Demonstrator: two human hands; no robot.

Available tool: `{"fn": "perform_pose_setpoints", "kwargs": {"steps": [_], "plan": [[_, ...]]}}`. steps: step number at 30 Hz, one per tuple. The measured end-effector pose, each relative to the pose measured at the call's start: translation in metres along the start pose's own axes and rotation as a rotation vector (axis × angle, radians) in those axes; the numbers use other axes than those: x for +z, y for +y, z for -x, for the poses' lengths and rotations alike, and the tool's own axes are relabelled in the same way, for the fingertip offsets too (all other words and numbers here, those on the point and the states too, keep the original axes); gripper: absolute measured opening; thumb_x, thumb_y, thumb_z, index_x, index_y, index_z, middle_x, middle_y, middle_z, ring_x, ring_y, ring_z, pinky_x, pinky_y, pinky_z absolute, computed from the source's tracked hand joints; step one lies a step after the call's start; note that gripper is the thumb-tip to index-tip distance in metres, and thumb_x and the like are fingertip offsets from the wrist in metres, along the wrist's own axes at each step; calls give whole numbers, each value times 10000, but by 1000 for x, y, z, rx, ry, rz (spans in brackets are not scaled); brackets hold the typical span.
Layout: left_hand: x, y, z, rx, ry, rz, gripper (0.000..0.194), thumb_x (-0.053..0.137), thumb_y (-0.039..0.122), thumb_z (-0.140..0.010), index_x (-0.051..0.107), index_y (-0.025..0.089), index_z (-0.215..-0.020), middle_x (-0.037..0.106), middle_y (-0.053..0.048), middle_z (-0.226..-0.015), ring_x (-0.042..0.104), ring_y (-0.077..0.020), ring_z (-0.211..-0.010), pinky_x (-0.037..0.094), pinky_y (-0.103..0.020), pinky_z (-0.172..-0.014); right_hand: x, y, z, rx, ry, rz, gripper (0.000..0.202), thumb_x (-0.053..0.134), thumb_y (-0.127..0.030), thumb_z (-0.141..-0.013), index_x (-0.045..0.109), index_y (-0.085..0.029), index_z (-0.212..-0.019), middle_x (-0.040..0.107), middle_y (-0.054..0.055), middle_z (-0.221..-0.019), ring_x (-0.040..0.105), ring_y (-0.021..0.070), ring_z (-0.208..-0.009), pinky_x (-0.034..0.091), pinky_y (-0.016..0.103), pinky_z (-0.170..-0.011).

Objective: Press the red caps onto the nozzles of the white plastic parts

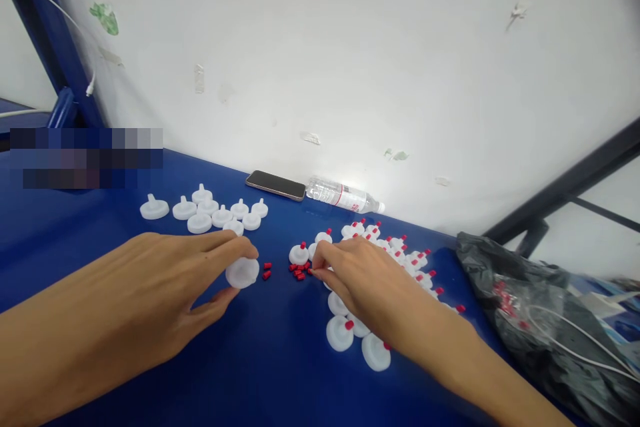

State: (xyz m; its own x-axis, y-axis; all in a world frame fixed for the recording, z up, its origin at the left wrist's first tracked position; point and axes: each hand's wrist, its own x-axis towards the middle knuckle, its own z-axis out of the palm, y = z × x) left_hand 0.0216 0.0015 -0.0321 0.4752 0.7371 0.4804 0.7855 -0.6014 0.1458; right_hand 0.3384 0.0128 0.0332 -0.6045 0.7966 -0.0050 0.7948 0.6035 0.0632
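My left hand (200, 280) grips a white plastic nozzle cap (243, 273) between thumb and fingers, with its round face turned toward me. My right hand (357, 273) is closed in a pinch at the edge of a small pile of red tip caps (299, 273); one red tip cap (310, 271) shows at its fingertips. Two loose red tip caps (267, 271) lie between the hands. Behind my left hand stand several white nozzle caps (199, 223) with bare spouts. Around and beneath my right hand sit many white nozzle caps with red tips (340, 333), partly hidden by it.
A phone (276, 185) and a clear plastic bottle (345, 196) lie along the wall at the back of the blue table (270, 360). On the right is a black plastic bag (540, 320) with red pieces in clear plastic and a white cable.
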Motion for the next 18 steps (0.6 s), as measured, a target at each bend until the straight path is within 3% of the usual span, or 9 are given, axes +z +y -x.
{"fn": "perform_pose_setpoints", "kwargs": {"steps": [3, 5, 10, 14, 18], "plan": [[-1, 8, -4, 186, 65, -71, 347, 491, 254, -1185, 742, 368, -1397, 915, 91, -1168, 879, -187, -775, 494, -346, -665, 1, -3, 5, 50, 53, -119, 207, 708, -72, -1188, 708, -239, -1067, 788, -1, -865, 686, 201, -684, 381, 330, -650], [1, 13, -5, 235, 105, -126, 343, 473, 242, -1199, 717, 332, -1422, 924, 61, -1240, 882, -192, -765, 510, -364, -636, 1, -7, 7, 68, 69, -190, 191, 703, -106, -1212, 697, -246, -1082, 815, 3, -902, 726, 211, -721, 426, 327, -675], [7, 28, -9, 246, 124, -145, 388, 381, 229, -1234, 760, 285, -1298, 908, 1, -1127, 869, -212, -689, 517, -410, -561, -4, -19, 8, -48, 149, -464, 148, 820, -158, -1206, 734, -274, -1178, 913, -3, -1148, 863, 237, -1033, 566, 331, -892], [6, 40, -12, 245, 82, -62, 469, 332, 204, -1223, 786, 294, -1144, 870, -16, -1002, 791, -214, -594, 475, -430, -525, -6, -24, 12, -148, 192, -395, 90, 863, -242, -1213, 777, -261, -1197, 894, 8, -1072, 842, 253, -1000, 580, 344, -922], [7, 44, -9, 222, 54, -23, 398, 381, 196, -1186, 758, 297, -1113, 867, -12, -1032, 757, -232, -586, 424, -450, -530, -5, -27, 14, -200, 219, -276, 58, 843, -228, -1220, 790, -242, -1200, 888, 20, -1026, 827, 269, -945, 561, 364, -892]]}}
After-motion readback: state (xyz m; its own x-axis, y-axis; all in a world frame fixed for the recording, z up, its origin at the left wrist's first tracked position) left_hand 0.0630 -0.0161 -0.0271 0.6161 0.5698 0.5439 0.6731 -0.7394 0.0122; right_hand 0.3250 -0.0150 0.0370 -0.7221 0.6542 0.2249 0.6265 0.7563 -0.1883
